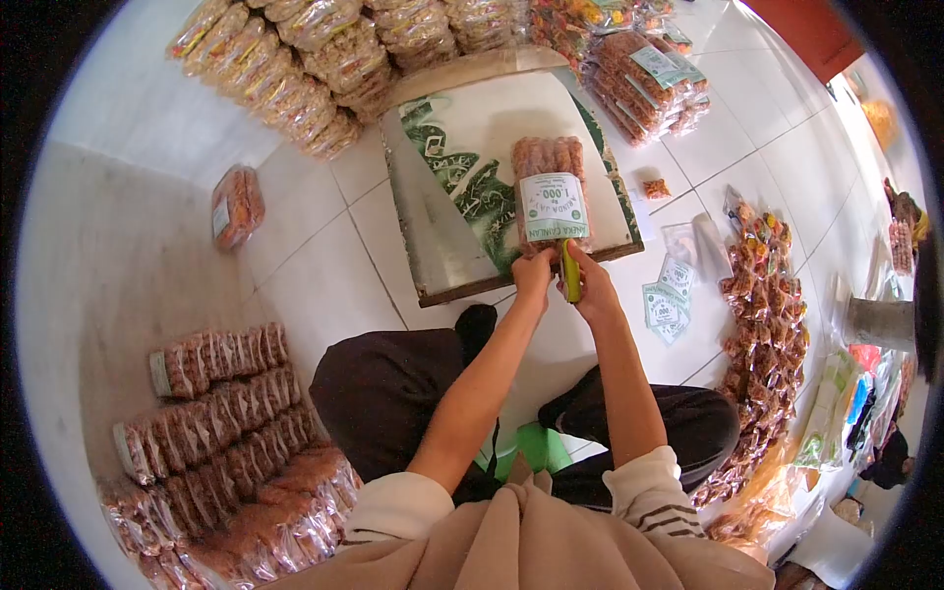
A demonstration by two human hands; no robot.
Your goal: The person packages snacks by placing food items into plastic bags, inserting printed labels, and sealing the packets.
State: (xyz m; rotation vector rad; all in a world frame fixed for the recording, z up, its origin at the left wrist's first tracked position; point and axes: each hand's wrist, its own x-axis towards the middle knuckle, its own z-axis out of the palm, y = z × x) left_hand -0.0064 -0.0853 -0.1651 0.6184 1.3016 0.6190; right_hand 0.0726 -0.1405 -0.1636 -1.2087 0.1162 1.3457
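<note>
A clear plastic pack of brown snacks (556, 154) lies on a low board-topped table, with a white and green paper label (553, 205) across its near end. My left hand (534, 272) pinches the near edge of the pack, left of centre. Closed in my right hand (588, 287) is a slim yellow-green stapler (570, 270), its tip at the label's near edge. My two hands almost touch. The ends of my left fingers are partly hidden under the pack edge.
The low table (462, 280) stands before my crossed legs. Loose labels (669, 305) lie on the floor to the right, beside a long row of small packets (762, 295). Stacked packs (221, 393) fill the lower left; more bagged snacks (265, 79) stand behind the table.
</note>
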